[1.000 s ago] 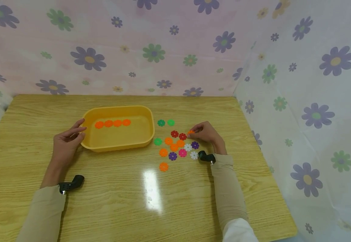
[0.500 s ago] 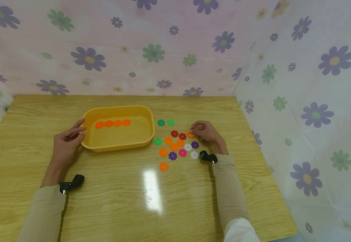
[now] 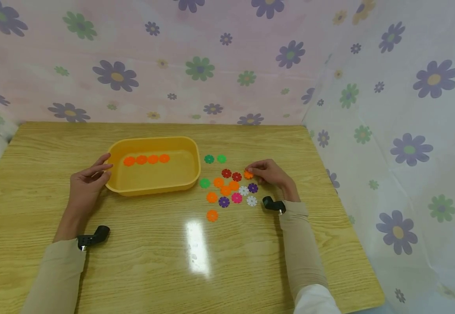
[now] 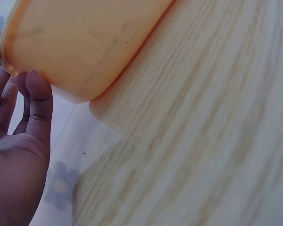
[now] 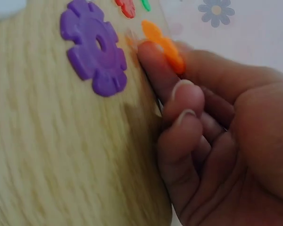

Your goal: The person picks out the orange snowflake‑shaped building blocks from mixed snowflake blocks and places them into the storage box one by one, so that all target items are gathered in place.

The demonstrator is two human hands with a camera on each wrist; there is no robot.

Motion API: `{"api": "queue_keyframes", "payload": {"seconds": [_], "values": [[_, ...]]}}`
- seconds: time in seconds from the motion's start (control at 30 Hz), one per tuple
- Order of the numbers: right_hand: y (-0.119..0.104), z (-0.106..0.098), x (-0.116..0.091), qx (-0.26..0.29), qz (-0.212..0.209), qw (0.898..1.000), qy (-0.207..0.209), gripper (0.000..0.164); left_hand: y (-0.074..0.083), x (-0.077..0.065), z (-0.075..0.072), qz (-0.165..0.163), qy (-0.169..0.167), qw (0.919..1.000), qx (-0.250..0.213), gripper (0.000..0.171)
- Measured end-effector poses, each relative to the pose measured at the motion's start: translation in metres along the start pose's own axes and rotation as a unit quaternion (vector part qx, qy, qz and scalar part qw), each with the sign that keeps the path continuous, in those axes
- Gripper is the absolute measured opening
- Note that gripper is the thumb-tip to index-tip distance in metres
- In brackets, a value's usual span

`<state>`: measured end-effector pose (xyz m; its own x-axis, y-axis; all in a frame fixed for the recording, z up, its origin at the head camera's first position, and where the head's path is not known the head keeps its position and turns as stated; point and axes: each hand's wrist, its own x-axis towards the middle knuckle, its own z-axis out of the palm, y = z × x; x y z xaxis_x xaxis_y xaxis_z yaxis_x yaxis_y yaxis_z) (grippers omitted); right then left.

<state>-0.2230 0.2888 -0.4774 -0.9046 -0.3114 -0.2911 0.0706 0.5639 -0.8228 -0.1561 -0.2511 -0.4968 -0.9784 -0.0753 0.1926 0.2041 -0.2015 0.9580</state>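
My right hand (image 3: 269, 172) pinches an orange snowflake disc (image 3: 248, 174) between thumb and index finger, just right of two red discs (image 3: 231, 175). In the right wrist view that orange disc (image 5: 166, 47) is tilted on edge at the fingertips, the other fingers curled below. A purple disc (image 5: 96, 49) lies on the table beside the hand. My left hand (image 3: 87, 185) holds the left end of a yellow plastic basin (image 3: 152, 192), fingertips and thumb at its rim. Inside the basin, several orange discs (image 3: 147, 159) form a row along the far side.
Between basin and right hand, loose notched discs lie on the wooden table (image 3: 148, 257): orange (image 3: 212, 216), green (image 3: 205, 183), purple (image 3: 224, 202), white (image 3: 252, 201) and pink (image 3: 237, 198). A flowered cloth (image 3: 141, 52) hangs behind the table and along its right side.
My right hand has shifted slightly right and its grasp on the orange disc has changed, so more of the disc shows. The left hand and basin stay put.
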Motion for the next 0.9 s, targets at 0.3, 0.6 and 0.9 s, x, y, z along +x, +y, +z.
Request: {"api": "queue_keyframes", "payload": {"seconds": [0.3,0.6,0.9], "values": [[0.002,-0.006,-0.001,0.010,-0.003,0.999,-0.048,0.034,0.000,0.001,0.002,0.002,0.004,1.0000,-0.004,0.022],[-0.002,-0.002,-0.002,-0.007,-0.021,0.999,-0.031,0.026,0.000,0.000,0.001,-0.001,0.002,1.0000,-0.007,0.022],[-0.007,0.006,-0.002,-0.061,-0.052,0.997,-0.007,0.019,0.001,0.000,0.002,-0.005,0.011,0.9996,0.024,0.022]]}}
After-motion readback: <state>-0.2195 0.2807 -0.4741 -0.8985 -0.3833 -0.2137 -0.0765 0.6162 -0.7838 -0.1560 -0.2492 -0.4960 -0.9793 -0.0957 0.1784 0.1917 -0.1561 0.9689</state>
